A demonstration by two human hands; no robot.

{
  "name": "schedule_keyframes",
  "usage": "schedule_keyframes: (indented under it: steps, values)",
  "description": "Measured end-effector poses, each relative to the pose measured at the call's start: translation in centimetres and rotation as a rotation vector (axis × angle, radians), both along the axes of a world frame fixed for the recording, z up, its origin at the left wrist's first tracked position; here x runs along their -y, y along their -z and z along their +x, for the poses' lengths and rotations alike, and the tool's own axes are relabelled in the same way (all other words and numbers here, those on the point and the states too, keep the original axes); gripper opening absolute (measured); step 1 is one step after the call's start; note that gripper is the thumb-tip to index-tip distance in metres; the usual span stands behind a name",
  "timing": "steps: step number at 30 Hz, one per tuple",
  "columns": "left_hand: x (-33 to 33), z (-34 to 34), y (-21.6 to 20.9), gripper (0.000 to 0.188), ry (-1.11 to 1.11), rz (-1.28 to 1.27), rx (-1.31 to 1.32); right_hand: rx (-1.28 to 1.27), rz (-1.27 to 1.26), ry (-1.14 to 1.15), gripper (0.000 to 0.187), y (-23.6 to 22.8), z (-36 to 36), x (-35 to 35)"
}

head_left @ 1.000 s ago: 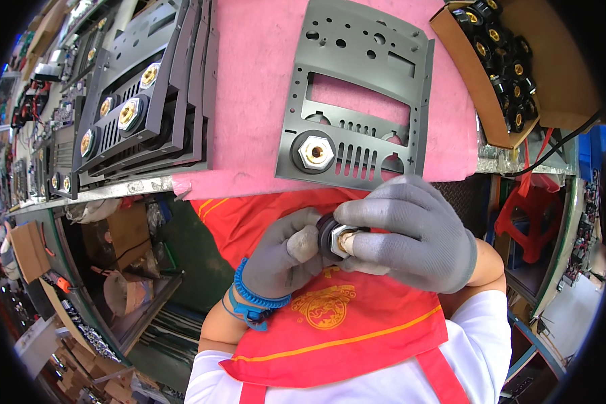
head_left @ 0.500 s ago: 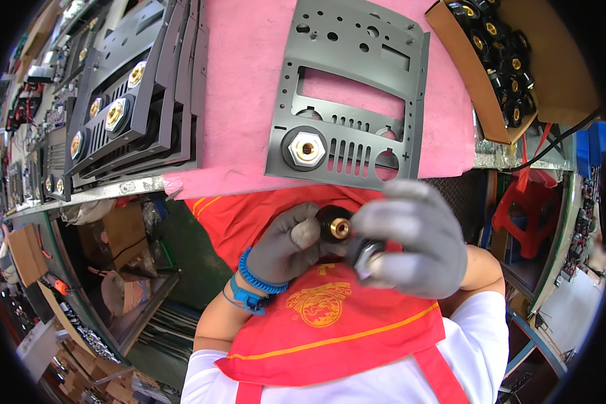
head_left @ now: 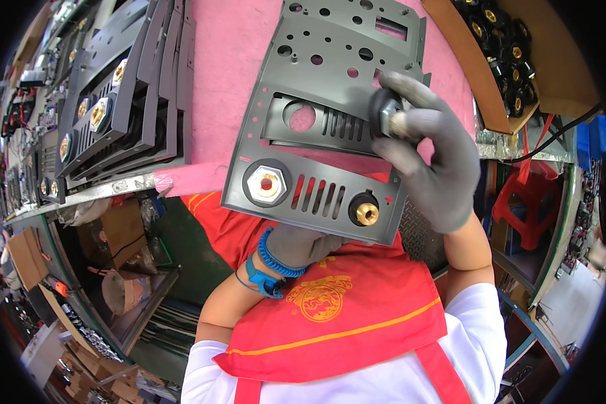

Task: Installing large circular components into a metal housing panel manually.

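A grey metal panel with holes and slots stands tilted up at the table's front edge. At its lower left a silver hex nut with a black surround is fitted. A black socket with a brass end pokes through the lower right hole. Behind the panel's lower edge is my left hand, grey-gloved, its fingers hidden. My right hand, also gloved, pinches a hex nut together with a black washer above the panel's right side, apart from the socket.
Similar panels with fitted sockets lean in a stack on the left. A cardboard box of black-and-brass sockets sits at the right. Pink cloth covers the table. A red stool stands below right.
The panel has come nearer and tilted up. The socket from my left hand now sits in its right hole. My left hand went behind the panel; my right hand rose with nut and washer.
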State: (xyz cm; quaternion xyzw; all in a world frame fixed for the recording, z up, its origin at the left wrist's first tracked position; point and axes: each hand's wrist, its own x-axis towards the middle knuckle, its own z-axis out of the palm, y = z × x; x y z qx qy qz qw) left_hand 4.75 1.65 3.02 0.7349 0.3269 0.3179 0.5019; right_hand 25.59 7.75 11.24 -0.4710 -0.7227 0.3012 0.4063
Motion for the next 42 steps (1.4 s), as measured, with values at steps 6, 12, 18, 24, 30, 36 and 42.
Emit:
schedule_keyframes:
  steps: [6,12,18,24,30,36,42]
  values:
    - [1.0,0.2,1.1,0.033,-0.091,-0.445,0.269,0.089,0.068,-0.021,0.030,0.9,-1.1,-0.8]
    - [0.3,0.5,0.2,0.045,0.060,-1.250,1.211,0.130,0.072,-0.109,0.029,0.7,-0.5,-1.6]
    - [0.5,-0.2,1.0,0.048,0.054,-1.169,1.114,0.184,0.068,-0.119,0.027,0.5,-0.8,-1.5]
    - [1.1,0.7,0.0,0.046,-0.099,-1.136,1.138,0.151,0.063,-0.064,0.026,0.4,-1.6,-1.5]
    - [-0.1,-0.2,-3.0,0.055,-0.076,-0.995,0.911,0.035,-0.130,-0.286,0.026,-0.8,0.2,-1.7]
    - [-2.6,0.1,-7.9,0.060,-0.255,-1.183,0.920,0.335,0.054,-0.573,0.030,-2.4,0.2,-2.0]
    - [-2.2,0.5,-6.1,0.034,-0.443,-0.073,-0.100,0.520,0.382,-0.455,0.025,-3.9,-0.2,-1.0]
